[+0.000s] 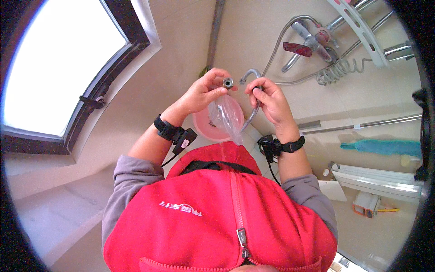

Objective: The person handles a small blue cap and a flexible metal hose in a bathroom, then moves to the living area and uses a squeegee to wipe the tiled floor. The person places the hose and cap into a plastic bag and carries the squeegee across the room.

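Observation:
My left hand (pixel 206 93) pinches a round metal hose fitting (pixel 228 83), its dark opening facing up. Below that hand hangs a clear plastic bag (pixel 230 120); whether the fingers also grip it I cannot tell. Close by on the right, my right hand (pixel 273 103) is closed round a grey flexible hose (pixel 252 72). The hose arches over the fingers, with one end curling toward the fitting but apart from it. Its lower stretch passes down behind the bag, where its other end is hidden. Under both hands sits a pink basin (pixel 200 124), partly covered by the bag.
On the right wall a shower mixer tap (pixel 312 43) carries a metal hose and coiled tube (pixel 337 72). Farther down are a metal rail (pixel 385 121), a teal cloth (pixel 385 147) and a white ribbed fixture (pixel 376 181). A dark-framed window (pixel 131 50) stands left.

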{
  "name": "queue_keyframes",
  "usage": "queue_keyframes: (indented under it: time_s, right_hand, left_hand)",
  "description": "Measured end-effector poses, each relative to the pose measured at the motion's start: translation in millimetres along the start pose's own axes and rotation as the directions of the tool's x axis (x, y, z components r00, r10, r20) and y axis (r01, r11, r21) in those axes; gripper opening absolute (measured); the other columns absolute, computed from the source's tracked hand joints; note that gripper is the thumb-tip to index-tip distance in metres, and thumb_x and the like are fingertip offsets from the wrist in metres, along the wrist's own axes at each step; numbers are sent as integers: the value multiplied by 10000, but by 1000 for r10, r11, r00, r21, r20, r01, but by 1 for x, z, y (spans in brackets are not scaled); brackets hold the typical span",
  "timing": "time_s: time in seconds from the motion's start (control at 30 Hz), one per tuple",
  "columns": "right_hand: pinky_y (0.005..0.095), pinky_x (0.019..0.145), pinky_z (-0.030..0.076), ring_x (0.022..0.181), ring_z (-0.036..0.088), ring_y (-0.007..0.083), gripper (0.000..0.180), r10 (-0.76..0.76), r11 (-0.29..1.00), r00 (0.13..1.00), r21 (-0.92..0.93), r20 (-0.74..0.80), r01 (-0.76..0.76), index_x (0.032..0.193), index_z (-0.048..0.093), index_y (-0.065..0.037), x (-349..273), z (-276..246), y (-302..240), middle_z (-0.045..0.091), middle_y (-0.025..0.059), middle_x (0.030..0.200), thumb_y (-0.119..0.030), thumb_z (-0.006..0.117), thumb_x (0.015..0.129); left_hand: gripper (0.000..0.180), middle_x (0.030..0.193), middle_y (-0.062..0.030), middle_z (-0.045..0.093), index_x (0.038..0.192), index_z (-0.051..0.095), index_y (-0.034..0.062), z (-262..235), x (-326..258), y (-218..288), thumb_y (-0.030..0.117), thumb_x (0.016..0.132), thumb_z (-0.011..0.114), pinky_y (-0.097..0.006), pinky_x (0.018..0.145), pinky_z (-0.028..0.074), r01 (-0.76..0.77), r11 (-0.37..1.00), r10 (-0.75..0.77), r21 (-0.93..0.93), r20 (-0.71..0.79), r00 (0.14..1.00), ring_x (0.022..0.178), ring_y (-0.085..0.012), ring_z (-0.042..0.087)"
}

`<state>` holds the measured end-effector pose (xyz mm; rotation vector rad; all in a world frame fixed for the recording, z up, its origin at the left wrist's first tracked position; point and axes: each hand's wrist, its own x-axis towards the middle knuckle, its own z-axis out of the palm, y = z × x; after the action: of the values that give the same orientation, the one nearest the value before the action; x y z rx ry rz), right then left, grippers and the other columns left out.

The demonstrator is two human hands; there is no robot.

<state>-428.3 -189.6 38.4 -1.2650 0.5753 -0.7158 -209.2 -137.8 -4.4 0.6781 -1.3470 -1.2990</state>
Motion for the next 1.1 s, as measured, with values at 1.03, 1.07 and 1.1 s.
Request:
queue_keyframes:
  time_s: [1.03, 1.07, 1.1]
  right_hand:
    - [254, 627, 470, 663, 596, 114, 179, -851, 69, 496, -972, -175, -224, 863, 695, -32, -35, -122, -287, 669, 62, 754, -177, 715, 759]
    - [247, 620, 463, 654, 589, 108, 178, -814, 2, 562, -968, -146, -249, 866, 693, -22, -29, -128, -290, 666, 60, 747, -171, 701, 769]
    - [241, 612, 456, 646, 582, 102, 178, -777, -55, 613, -955, -143, -292, 869, 690, -11, -22, -134, -293, 662, 58, 739, -164, 688, 779]
  left_hand:
    - [176, 919, -10, 532, 1070, 475, 62, -4, -19, -55, 132, 917, 526, -323, 695, 535, 335, 885, -396, -324, -144, 907, 795, -138, 577]
    - [177, 920, -10, 532, 1070, 474, 61, -4, -20, -56, 132, 916, 527, -323, 696, 535, 330, 886, -393, -325, -151, 907, 793, -138, 578]
    - [179, 922, -11, 533, 1070, 474, 61, -5, -20, -57, 132, 916, 528, -323, 696, 535, 325, 888, -390, -325, -158, 907, 791, -139, 578]
